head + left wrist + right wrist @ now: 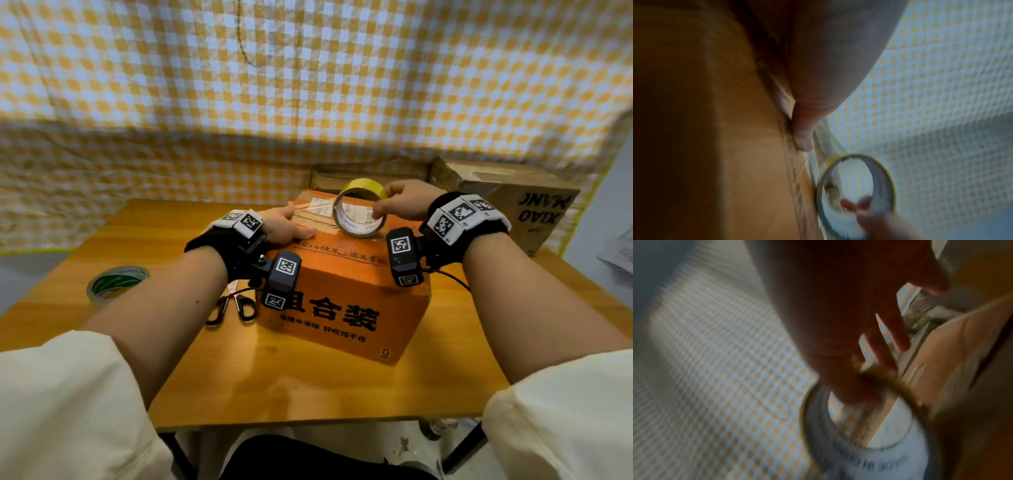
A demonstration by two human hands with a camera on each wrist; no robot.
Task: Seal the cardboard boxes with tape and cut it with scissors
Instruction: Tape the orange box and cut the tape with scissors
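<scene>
An orange cardboard box (346, 301) with black print stands on the wooden table (308, 383). My right hand (404, 202) grips a yellow tape roll (361, 209) upright on the box top, fingers through its core (890, 443). A clear strip runs from the roll (857, 191) leftward along the top seam. My left hand (287, 226) lies flat on the box top with straight fingers, pressing the strip; its thumb (803, 138) shows in the left wrist view. Scissors (233, 305) with black handles lie on the table left of the box.
A second tape roll (116, 281), green inside, lies on the table at the left. Two brown cardboard boxes (507, 202) stand behind and to the right. A yellow checked cloth (239, 85) hangs across the back.
</scene>
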